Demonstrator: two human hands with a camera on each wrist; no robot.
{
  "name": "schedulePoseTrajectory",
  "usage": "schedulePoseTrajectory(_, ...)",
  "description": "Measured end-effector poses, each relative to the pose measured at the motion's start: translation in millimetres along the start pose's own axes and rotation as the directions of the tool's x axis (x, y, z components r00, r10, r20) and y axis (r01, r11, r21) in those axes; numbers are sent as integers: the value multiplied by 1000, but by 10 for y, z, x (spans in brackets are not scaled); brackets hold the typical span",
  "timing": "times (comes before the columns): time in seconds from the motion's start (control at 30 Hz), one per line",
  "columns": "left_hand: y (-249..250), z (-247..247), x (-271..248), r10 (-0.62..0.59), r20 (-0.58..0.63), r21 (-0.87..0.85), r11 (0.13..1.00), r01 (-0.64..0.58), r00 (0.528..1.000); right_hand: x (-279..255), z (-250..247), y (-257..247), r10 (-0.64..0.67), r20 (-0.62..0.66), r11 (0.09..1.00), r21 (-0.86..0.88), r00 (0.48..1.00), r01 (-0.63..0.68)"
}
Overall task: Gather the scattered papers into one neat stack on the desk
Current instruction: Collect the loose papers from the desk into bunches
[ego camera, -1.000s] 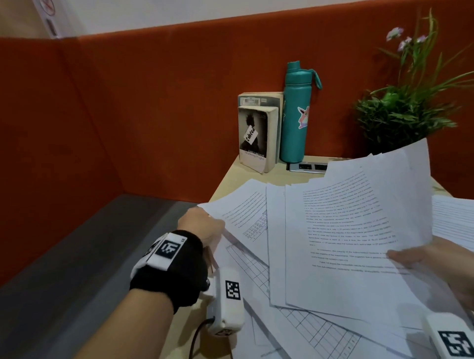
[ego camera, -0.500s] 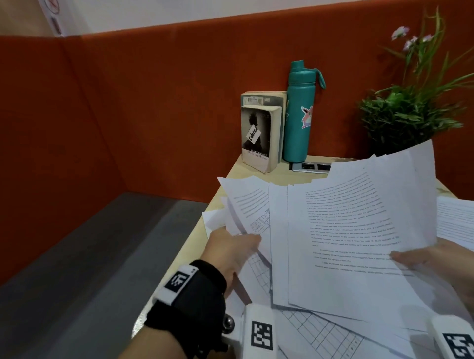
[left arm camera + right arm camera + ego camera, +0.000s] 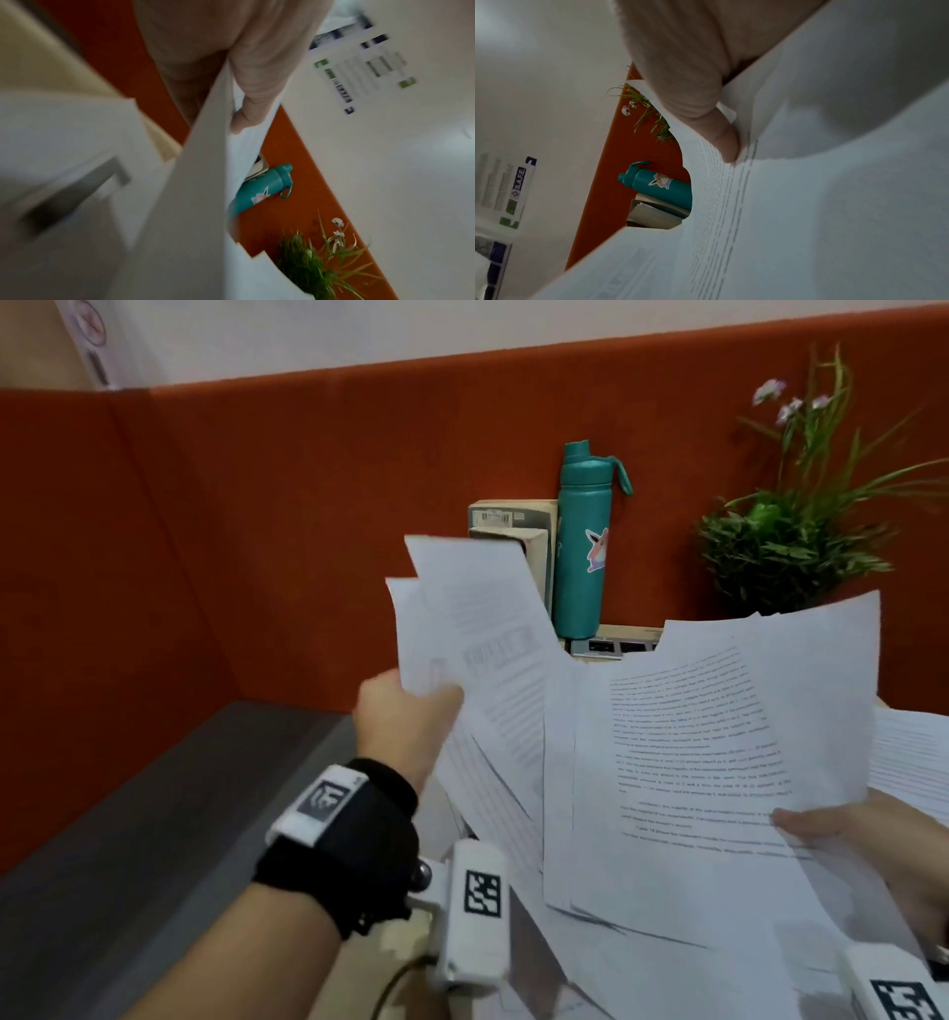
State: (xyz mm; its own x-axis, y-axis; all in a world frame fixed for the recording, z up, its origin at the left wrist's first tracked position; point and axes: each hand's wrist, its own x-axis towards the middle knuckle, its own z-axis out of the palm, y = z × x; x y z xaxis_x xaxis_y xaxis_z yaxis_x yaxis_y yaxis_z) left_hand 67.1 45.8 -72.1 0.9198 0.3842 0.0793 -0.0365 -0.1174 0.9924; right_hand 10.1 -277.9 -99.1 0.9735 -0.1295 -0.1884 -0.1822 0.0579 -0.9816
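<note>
The left hand (image 3: 405,726) pinches a few sheets (image 3: 477,629) at their lower edge and lifts them upright, likely to bring them over to the rest. The right hand (image 3: 873,845) grips a larger sheaf (image 3: 719,762) at its right edge, thumb on top, tilting it up, probably as the base for the stack. More papers (image 3: 914,762) lie loose on the desk (image 3: 616,631). Behind stand a bottle (image 3: 583,546), books (image 3: 513,521) and a plant (image 3: 785,552).
</note>
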Motion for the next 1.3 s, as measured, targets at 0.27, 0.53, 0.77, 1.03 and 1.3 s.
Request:
schedulePoseTrajectory(0.27, -15, 135, -52, 40, 60, 149, 988, -49, 997, 238, -128, 342, 125, -21, 992, -15, 992, -126)
schedulePoseTrajectory(0.53, 753, -151, 343, 360, -1, 323, 883, -341, 933, 212, -226, 340, 95, -82, 992, 95, 992, -87)
schedulePoseTrajectory(0.77, 1669, -478, 664, 402, 144, 361, 830, -426, 904, 160, -81, 79, -50, -202, 997, 41, 978, 59)
schedulePoseTrajectory(1.03, 771, 177, 505, -175, 348, 258, 963, 85, 921, 12, 116, -129, -54, -152, 987, 142, 987, 76)
schedulePoseTrajectory(1.3, -228, 809, 137, -389, 436, 203, 921, 333, 811, 5, 153, -109, 96, -144, 987, -113, 985, -113)
